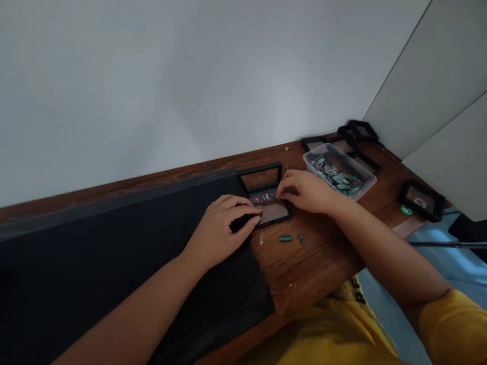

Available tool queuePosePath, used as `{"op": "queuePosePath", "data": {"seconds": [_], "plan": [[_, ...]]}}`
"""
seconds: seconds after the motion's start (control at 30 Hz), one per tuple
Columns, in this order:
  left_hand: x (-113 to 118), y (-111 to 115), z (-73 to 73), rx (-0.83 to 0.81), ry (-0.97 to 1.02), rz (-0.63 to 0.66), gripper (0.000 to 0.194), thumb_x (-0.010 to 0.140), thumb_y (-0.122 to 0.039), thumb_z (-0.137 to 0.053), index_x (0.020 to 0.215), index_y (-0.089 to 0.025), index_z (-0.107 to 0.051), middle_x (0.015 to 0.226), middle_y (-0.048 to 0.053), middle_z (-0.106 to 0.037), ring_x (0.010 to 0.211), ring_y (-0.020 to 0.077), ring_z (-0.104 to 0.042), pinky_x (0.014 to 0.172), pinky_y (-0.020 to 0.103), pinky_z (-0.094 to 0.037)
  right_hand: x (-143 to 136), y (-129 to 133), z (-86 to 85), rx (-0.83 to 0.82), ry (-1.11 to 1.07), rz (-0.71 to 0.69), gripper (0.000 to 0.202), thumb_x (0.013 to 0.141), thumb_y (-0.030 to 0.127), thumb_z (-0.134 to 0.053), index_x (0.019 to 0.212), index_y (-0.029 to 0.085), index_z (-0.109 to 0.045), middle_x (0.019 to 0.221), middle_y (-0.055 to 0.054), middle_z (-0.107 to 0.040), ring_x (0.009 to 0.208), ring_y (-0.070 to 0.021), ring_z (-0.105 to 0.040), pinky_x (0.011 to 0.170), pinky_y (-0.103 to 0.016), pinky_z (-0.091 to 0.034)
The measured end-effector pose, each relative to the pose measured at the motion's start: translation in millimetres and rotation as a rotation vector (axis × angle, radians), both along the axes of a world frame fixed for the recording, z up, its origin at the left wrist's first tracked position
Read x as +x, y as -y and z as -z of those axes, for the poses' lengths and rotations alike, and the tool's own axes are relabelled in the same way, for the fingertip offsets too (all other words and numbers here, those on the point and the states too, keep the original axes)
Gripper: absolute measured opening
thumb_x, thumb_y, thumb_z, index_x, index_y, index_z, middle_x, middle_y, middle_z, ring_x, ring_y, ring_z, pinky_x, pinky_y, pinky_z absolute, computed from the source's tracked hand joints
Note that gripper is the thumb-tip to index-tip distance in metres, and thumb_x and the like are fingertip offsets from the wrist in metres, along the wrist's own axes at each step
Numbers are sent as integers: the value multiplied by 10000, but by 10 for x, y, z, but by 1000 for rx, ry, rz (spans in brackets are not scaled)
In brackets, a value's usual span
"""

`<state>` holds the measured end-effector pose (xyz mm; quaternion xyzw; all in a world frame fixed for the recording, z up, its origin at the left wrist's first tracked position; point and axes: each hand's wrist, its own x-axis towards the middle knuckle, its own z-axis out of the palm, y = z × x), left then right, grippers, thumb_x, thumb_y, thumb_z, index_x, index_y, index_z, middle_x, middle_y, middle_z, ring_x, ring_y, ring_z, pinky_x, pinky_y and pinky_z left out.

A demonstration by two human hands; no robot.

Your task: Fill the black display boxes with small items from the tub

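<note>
An open black display case (pixel 271 223) lies on the table with its framed lid (pixel 261 178) tilted up at the back. Inside it is a row of small shiny pieces (pixel 265 196), one glinting pink. My left hand (pixel 224 225) reaches over the case's left side, thumb and fingertips nearly together; anything between them is too small to make out. At the right side, my right hand (pixel 304 190) has its fingers pinched over the row, and what they hold is hidden. Two teal pieces (pixel 285 238) lie on the wood in front of the case.
A clear plastic tub (pixel 367 185) of teal and green pieces stands to the right. Several black cases (pixel 363 131) sit behind it. Another black case (pixel 422 200) is near the right edge, beside a green tag (pixel 406 210). Black sheeting (pixel 114 243) covers the table's left.
</note>
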<state>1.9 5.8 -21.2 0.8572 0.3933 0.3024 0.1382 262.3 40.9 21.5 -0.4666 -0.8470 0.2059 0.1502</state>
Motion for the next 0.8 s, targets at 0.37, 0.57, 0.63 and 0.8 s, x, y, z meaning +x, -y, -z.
{"op": "queuePosePath", "data": {"seconds": [0.37,0.57,0.63,0.8], "plan": [[-7,0,6,-31,0,-4,272,1025,-414,-587,1065,-273,-816,1108,66,-779,1063,278,-700,969,491,-565,44,-24,-41,1,12,8,270,887,17,-661,902,207,-851,959,-36,-817,906,-177,-732,849,-290,-513],[3,-2,0,-39,-16,-16,291,1023,-435,-577,1061,-277,-818,1109,69,-783,1068,281,-706,972,498,-561,-28,-17,-24,51,26,58,218,904,82,-695,962,212,-860,1003,-39,-844,937,-200,-760,854,-301,-525],[4,-3,2,-36,-10,-17,289,1022,-435,-577,1056,-280,-818,1110,67,-786,1068,281,-708,978,503,-560,-59,-13,-19,65,48,91,191,922,128,-709,989,219,-863,1020,-42,-849,948,-209,-766,851,-308,-525],[-1,-1,4,-43,-15,-19,284,1022,-433,-576,1069,-287,-815,1118,64,-783,1071,282,-704,978,505,-565,-58,-13,-42,53,152,64,232,932,143,-692,1051,233,-871,1060,-43,-855,998,-234,-786,872,-330,-547]]}}
